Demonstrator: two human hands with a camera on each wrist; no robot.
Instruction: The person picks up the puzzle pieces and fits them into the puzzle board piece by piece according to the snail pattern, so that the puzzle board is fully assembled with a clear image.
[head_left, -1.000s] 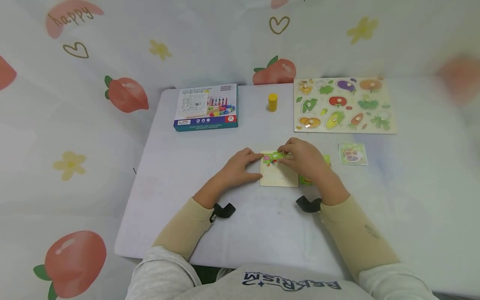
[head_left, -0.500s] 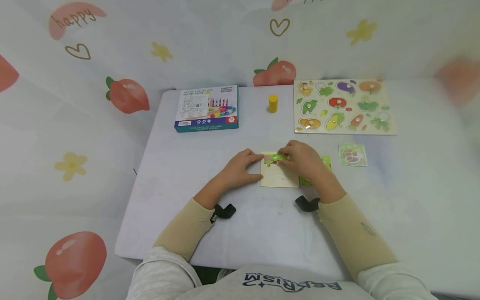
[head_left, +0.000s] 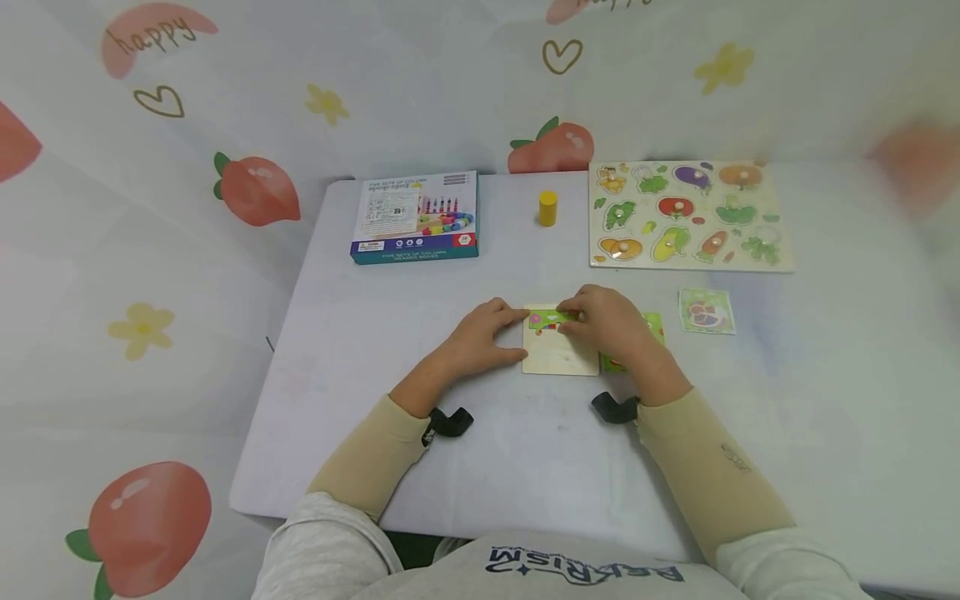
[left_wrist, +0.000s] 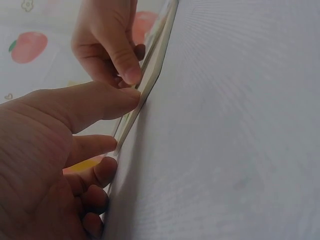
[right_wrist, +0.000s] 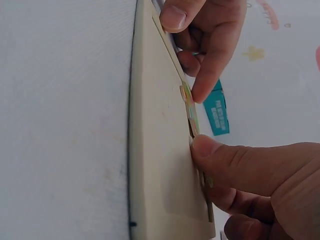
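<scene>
A small square wooden puzzle board (head_left: 558, 357) lies flat in front of me, bare over most of its surface. Along its top edge sits a green printed puzzle piece (head_left: 538, 320) with a pink flower. My right hand (head_left: 613, 323) pinches another green puzzle piece beside it, mostly hidden by the fingers. In the right wrist view, the right thumb (right_wrist: 206, 146) is at the board's recess, close to the pieces. My left hand (head_left: 480, 335) steadies the board's left edge, with thumb and index finger spread and touching it. Loose green puzzle pieces (head_left: 655, 325) lie partly under the right wrist.
A square picture card (head_left: 707, 312) lies to the right. Behind it stands a large vegetable knob puzzle (head_left: 712, 250), with a yellow cylinder (head_left: 547, 208) to its left. A bead-set box (head_left: 415, 218) occupies the back left of the white-covered table (head_left: 337, 350).
The piece in my right hand has settled lower, from slightly askew to level with the flower piece. The right hand has shifted slightly down; the left hand stays at the board's edge.
</scene>
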